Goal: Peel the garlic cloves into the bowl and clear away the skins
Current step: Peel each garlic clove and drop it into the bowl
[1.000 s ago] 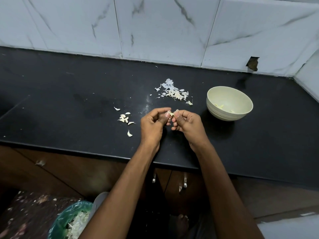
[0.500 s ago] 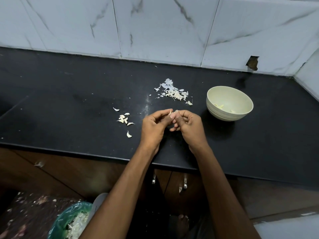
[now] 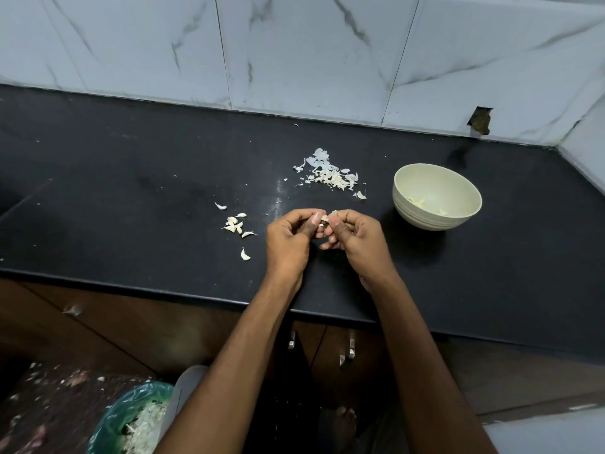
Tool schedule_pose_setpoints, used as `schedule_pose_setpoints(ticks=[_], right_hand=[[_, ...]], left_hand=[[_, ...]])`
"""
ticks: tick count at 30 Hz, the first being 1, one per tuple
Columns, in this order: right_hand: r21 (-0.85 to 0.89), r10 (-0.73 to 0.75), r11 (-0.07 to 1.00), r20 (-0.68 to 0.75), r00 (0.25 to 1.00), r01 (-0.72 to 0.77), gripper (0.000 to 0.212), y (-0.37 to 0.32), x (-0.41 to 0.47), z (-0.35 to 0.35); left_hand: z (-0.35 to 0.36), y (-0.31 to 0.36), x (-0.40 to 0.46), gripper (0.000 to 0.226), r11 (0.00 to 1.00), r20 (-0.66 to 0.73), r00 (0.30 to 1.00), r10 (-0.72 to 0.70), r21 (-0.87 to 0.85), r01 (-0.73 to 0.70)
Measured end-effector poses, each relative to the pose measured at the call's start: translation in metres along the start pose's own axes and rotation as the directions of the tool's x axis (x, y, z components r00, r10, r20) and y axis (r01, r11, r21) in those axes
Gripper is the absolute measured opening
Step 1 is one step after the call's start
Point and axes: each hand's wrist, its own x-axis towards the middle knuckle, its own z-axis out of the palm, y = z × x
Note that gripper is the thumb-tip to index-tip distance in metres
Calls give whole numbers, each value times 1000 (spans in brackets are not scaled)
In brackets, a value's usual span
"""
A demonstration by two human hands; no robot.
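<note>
Both hands meet over the black countertop point(image 3: 131, 178), near its front edge. Left hand point(image 3: 288, 237) and right hand point(image 3: 357, 237) have fingers curled, fingertips touching around one garlic clove point(image 3: 324, 219), pinched between thumbs and forefingers of both. Clove is mostly hidden by the fingers; looks partly skinned, but can't confirm.

Unpeeled cloves point(image 3: 235, 224) sit in a small cluster on the counter left of the left hand, with one stray clove point(image 3: 245, 254) nearer the front edge. Pile of skins point(image 3: 329, 175) lies behind the hands, toward the wall, scattered loosely. Cream bowl point(image 3: 437, 196) stands upright right of the hands, apart from them, with a few peeled pieces point(image 3: 415, 201) inside at the bottom.

White marble-pattern tiles point(image 3: 294, 50) back the counter. Below the counter edge: wooden cabinet doors point(image 3: 131, 326) with metal handles point(image 3: 351, 348). Bottom left on the floor, a bin with a green liner point(image 3: 111, 417), holding pale scraps.
</note>
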Motion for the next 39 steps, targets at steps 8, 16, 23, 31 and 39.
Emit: schedule_pose_setpoints(ticks=[8,16,23,31,39], right_hand=[[77,39,996,-52,998,-35,15,-2,2,-3],[98,39,995,-248,968,-15,13,4,11,-4],[-474,-255,874,-260,931,107,31,11,51,-8],[-689,-431,705,-226,874,169,39,7,60,-8],[-334,-243,926,-165,956,178,38,0,23,-3]], left_hand=[[0,2,1,10,994,-14,999,-50,-101,49],[-2,6,4,12,943,-40,986,-164,-299,145],[-4,10,5,11,884,-42,972,-232,-426,192],[-5,11,8,10,885,-46,972,-229,-427,188],[-4,5,6,9,930,-70,985,-155,-348,122]])
